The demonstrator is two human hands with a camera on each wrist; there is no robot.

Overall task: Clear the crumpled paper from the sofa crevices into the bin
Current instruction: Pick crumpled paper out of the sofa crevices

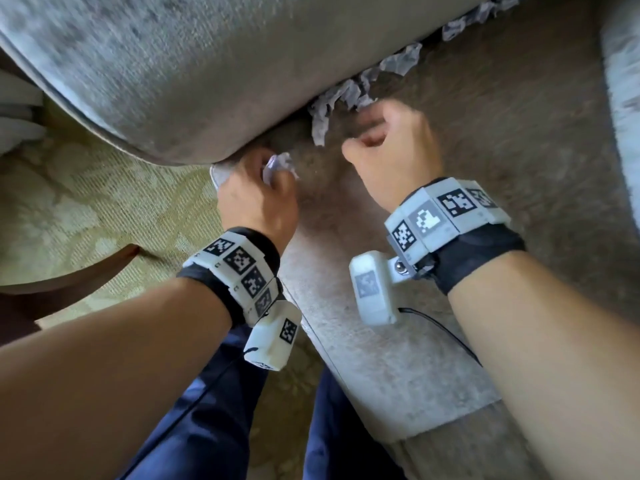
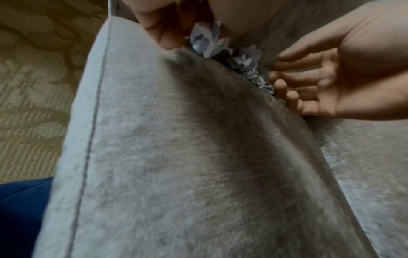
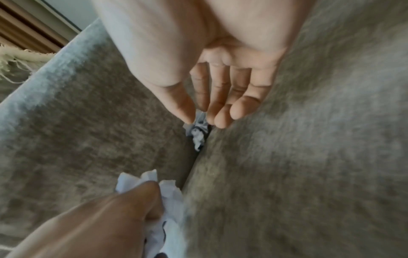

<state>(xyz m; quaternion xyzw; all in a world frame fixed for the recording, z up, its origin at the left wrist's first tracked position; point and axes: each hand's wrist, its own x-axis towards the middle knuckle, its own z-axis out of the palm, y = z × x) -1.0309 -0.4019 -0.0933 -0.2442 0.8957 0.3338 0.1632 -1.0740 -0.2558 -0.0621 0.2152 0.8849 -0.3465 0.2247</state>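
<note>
My left hand (image 1: 268, 176) grips a white crumpled paper ball (image 1: 281, 165) at the near end of the sofa crevice, by the armrest's front corner; the right wrist view shows the same paper ball (image 3: 169, 200) in its curled fingers. My right hand (image 1: 363, 133) hovers just right of it with relaxed fingers (image 3: 217, 111) and holds nothing. Its thumb and fingertips sit right over a crumpled paper piece (image 3: 198, 134) wedged in the crevice. More crumpled paper (image 1: 398, 62) lines the crevice farther back. No bin is in view.
The grey sofa armrest (image 1: 173, 71) rises on the left, and the seat cushion (image 1: 502, 150) spreads to the right. A patterned beige carpet (image 1: 69, 202) lies beyond the sofa's front edge. My legs in blue trousers (image 1: 194, 427) stand against the sofa front.
</note>
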